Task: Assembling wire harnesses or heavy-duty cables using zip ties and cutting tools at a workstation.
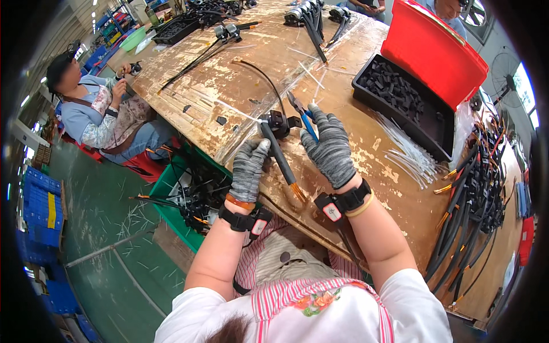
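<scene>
My left hand (249, 171), in a grey knit glove, is closed at a thick black cable (277, 154) with bare orange wire ends at its near end. The cable's far end meets a black plastic fitting (279, 123). A white cable tie (234, 111) sticks out from there to the upper left, and a thin black lead (264, 75) arches away beyond it. My right hand (330, 146), gloved alike, grips cutting pliers (309, 124) with blue handles. Their jaws point away from me, just right of the fitting and apart from the tie.
A black tray (403, 114) of small black pieces with a red lid (437, 51) stands right, beside loose white cable ties (406, 154). Finished-looking cables (469, 194) heap at the far right. A green crate (171, 200) sits left below the table. A co-worker (103, 108) sits left.
</scene>
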### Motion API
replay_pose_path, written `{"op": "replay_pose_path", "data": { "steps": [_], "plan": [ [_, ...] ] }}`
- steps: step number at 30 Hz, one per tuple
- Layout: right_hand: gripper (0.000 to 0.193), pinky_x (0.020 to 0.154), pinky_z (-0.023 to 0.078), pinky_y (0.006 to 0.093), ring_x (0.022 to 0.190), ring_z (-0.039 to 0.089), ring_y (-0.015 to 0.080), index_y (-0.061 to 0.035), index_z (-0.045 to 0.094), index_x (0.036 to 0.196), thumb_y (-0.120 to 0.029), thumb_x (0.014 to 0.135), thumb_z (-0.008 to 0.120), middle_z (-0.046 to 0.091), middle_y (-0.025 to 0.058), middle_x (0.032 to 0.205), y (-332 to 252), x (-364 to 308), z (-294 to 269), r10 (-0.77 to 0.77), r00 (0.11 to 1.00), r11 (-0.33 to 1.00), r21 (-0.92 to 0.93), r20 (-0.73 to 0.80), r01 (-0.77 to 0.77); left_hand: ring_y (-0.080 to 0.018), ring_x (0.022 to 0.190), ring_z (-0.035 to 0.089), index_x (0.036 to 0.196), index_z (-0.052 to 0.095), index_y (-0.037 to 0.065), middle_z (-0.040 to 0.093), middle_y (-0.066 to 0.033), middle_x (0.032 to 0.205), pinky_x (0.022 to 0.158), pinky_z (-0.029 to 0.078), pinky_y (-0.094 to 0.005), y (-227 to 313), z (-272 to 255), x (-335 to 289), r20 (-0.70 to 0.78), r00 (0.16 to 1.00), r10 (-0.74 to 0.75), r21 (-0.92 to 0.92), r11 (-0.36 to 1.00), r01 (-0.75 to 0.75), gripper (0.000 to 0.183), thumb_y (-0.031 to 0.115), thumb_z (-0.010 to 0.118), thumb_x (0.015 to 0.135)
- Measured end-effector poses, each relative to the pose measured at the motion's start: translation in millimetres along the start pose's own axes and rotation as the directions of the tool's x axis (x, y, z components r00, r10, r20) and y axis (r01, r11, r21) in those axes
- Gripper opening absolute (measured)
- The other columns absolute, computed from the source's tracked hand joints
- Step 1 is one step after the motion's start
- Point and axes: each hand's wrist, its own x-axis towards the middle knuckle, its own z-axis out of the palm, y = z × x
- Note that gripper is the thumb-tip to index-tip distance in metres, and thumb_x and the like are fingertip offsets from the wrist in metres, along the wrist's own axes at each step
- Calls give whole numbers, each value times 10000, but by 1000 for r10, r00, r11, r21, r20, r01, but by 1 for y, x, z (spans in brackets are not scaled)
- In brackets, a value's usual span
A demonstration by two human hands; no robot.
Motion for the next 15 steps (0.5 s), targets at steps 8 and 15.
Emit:
{"op": "replay_pose_path", "data": {
  "steps": [8, 15],
  "plan": [
    [583, 788, 437, 453, 895, 542, 329, -88, 520, 1279, -274, 742, 650, 576, 153, 954, -19, -10, -41, -133, 967, 954, -236, 217, 184, -81, 802, 577, 1113, 612, 54, 633, 1, 872, 709, 456, -220, 1, 21, -1, 161, 987, -29, -96, 994, 45, 304, 287, 607, 917],
    [546, 851, 377, 441, 958, 527, 300, -104, 556, 1250, -375, 778, 606, 585, 138, 1004, -53, 10, -69, -223, 892, 796, -455, 394, 400, -74, 832, 552, 1056, 612, 35, 611, 6, 917, 774, 467, -224, -18, 42, -4, 78, 994, 78, -147, 987, -66, 167, 99, 619, 902]
  ]
}}
